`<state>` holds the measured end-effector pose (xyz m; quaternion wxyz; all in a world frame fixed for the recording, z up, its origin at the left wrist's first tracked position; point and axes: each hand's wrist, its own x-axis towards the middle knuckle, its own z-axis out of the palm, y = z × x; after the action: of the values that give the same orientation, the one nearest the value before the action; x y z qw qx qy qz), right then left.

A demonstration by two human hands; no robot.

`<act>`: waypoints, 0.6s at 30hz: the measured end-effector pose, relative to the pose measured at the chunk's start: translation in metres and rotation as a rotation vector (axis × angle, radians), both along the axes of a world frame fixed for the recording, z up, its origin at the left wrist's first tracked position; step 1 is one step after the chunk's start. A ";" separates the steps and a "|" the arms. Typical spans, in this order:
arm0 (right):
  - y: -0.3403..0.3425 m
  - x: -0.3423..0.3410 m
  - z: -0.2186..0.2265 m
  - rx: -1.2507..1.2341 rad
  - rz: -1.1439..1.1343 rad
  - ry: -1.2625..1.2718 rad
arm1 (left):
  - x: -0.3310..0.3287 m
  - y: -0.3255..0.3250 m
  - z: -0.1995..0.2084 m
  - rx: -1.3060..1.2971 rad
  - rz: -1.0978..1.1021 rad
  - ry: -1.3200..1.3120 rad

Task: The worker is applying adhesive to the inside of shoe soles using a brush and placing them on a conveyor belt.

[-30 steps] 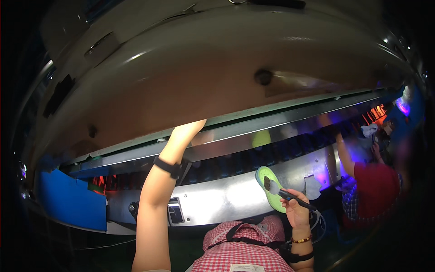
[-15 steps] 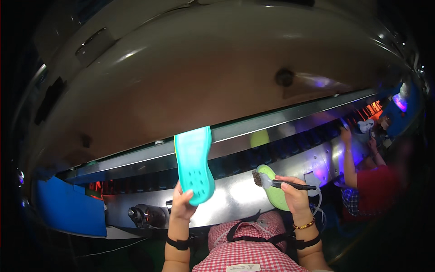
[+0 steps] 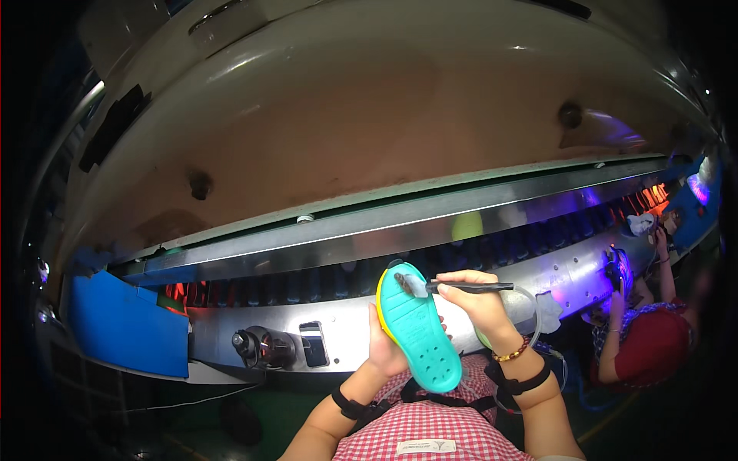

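Note:
A teal shoe sole [image 3: 419, 332] with a yellow edge and several small holes at its near end is tilted in front of my chest. My left hand [image 3: 387, 352] is closed on its left side, the fingers partly hidden behind it. In my right hand [image 3: 478, 306] is a brush [image 3: 492, 287] with a black handle, gripped between thumb and fingers. Its dark bristles lie against the far end of the sole. A clear tube [image 3: 536, 311] curves beside the brush handle. Behind my right wrist, a pale green piece on the metal bench is mostly hidden.
A metal bench [image 3: 215, 326] runs across, with a dark roller conveyor [image 3: 307, 286] behind it. On the left are a dark bottle [image 3: 264, 346], a phone [image 3: 314, 343] and a blue panel [image 3: 131, 326]. At right, a person in red [image 3: 646, 346] works at the line.
The sole has come nearer and to the right, tilting as my left hand brought it in. My right hand has raised the brush from beside the green piece onto the sole. The view has shifted.

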<state>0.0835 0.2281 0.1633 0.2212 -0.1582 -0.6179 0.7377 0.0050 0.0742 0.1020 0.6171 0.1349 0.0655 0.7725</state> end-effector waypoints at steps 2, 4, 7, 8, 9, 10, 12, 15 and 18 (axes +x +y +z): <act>-0.011 -0.007 -0.005 0.149 -0.038 -0.019 | 0.010 0.013 0.010 -0.274 0.191 -0.004; -0.024 -0.011 -0.005 0.760 -0.131 0.231 | 0.012 0.014 0.007 -0.550 0.383 -0.002; -0.045 0.008 0.003 0.889 -0.041 0.203 | -0.010 0.000 -0.009 -0.432 0.388 0.021; -0.044 0.022 0.003 0.875 0.110 0.151 | -0.017 -0.006 -0.007 -0.434 0.392 0.024; -0.040 0.032 0.004 0.857 0.259 0.099 | -0.023 -0.012 -0.005 -0.418 0.356 0.069; -0.033 0.037 0.007 0.854 0.267 0.105 | -0.026 -0.016 -0.004 -0.403 0.326 0.112; -0.024 0.046 0.014 0.623 0.542 0.107 | -0.025 -0.021 0.001 -0.343 0.265 0.050; -0.018 0.034 0.041 0.333 0.350 -0.030 | -0.013 -0.017 0.006 -0.167 0.144 -0.007; -0.018 0.015 0.040 0.373 0.045 0.069 | -0.003 -0.005 0.020 -0.135 0.115 -0.193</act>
<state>0.0988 0.2105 0.2029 0.2509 -0.0752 -0.7394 0.6202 0.0021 0.0696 0.1218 0.5831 0.0142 0.0651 0.8097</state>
